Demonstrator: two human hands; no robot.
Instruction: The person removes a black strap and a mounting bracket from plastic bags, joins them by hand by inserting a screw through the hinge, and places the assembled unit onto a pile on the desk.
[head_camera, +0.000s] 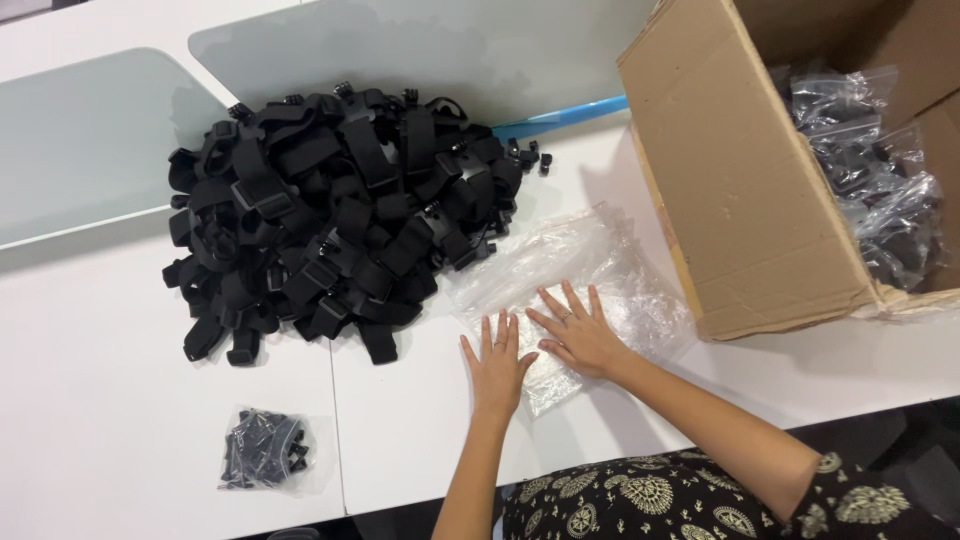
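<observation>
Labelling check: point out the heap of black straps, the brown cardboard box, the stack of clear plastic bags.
heap of black straps (335, 215), head view, heap's middle
brown cardboard box (740, 190), head view, side flap
stack of clear plastic bags (575, 255), head view, upper part

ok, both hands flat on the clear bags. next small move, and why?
Probably peel one bag off the stack of clear plastic bags: left hand and right hand press flat on it with open fingers, gripping nothing, and the pile of black straps sits loose beside it.

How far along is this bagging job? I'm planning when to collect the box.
Done: the cardboard box holds filled bags, and one small filled bag lies apart. In hand: left hand and right hand flat on empty clear bags. Left: a big strap pile remains loose.
</observation>
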